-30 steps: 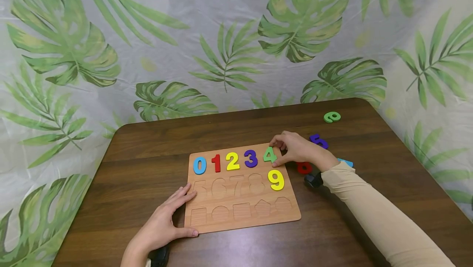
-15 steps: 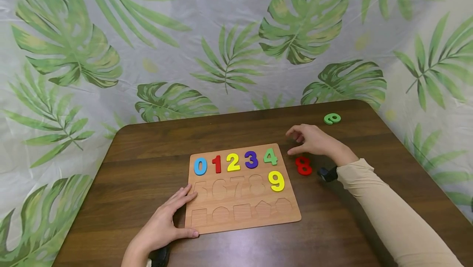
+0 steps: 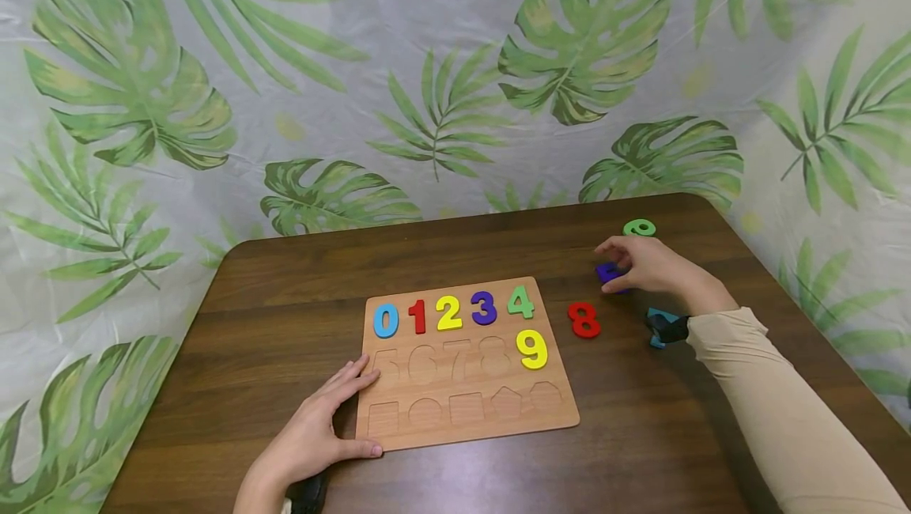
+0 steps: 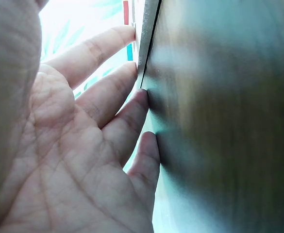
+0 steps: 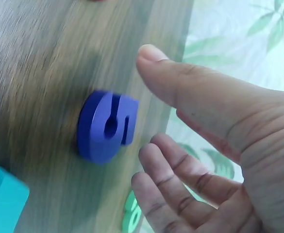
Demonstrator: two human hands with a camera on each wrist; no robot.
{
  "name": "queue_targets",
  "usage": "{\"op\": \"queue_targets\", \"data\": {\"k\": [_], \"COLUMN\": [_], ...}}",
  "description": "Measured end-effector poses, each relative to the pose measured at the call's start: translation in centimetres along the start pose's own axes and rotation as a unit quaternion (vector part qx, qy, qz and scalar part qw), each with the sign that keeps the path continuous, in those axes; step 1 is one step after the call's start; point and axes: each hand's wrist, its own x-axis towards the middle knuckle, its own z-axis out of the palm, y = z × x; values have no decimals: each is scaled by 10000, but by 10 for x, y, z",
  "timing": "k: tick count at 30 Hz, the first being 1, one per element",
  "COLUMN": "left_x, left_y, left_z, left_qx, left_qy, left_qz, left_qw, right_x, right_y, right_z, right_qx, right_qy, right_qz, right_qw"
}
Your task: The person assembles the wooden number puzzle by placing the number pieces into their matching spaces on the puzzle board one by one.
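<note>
My left hand point(image 3: 320, 419) rests at the left edge of a wooden number puzzle board point(image 3: 466, 419), fingers spread and fairly straight. In the left wrist view its fingertips meet the board's edge point(image 4: 145, 43). My right hand point(image 3: 658, 269) hovers at a purple number 5 point(image 3: 607, 271), thumb and fingers apart. The right wrist view shows a gap between that hand and the 5 point(image 5: 95, 138). Seated on the board are a blue 0 point(image 3: 386, 320), red 1 point(image 3: 417, 316), yellow 2 point(image 3: 449, 313), purple 3 point(image 3: 486, 308), green 4 point(image 3: 521, 302) and yellow 9 point(image 3: 532, 349).
Right of the board lies a red 8 point(image 3: 584, 320). A light blue piece point(image 3: 659, 315) is partly hidden under the right wrist's black device point(image 3: 667, 330). A green rounded number point(image 3: 639, 227) lies near the table's far edge. Behind the table hangs a leaf-patterned cloth point(image 3: 455, 47).
My right hand has let go of the green 4 on the board and moved right, past the red 8, to the purple 5. The left hand has stayed put.
</note>
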Motion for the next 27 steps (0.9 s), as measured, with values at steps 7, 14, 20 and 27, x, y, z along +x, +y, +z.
{"op": "queue_targets", "data": {"k": [7, 14, 20, 27], "left_x": [1, 1, 1, 2], "left_y": [0, 0, -2, -2], "left_z": [0, 1, 1, 1], "left_qx": [49, 56, 5, 12], "left_qy": [30, 57, 17, 12], "left_qz": [-11, -4, -19, -14], "left_qw": [10000, 10000, 10000, 10000], "right_x": [-4, -5, -4, 0], "right_y": [13, 17, 17, 17], "right_z": [-1, 2, 4, 5], "right_qx": [-148, -177, -222, -163], "right_qy": [-58, -227, -362, -451], "right_qz": [139, 267, 295, 334], "right_qw": [9998, 9992, 9987, 9983]}}
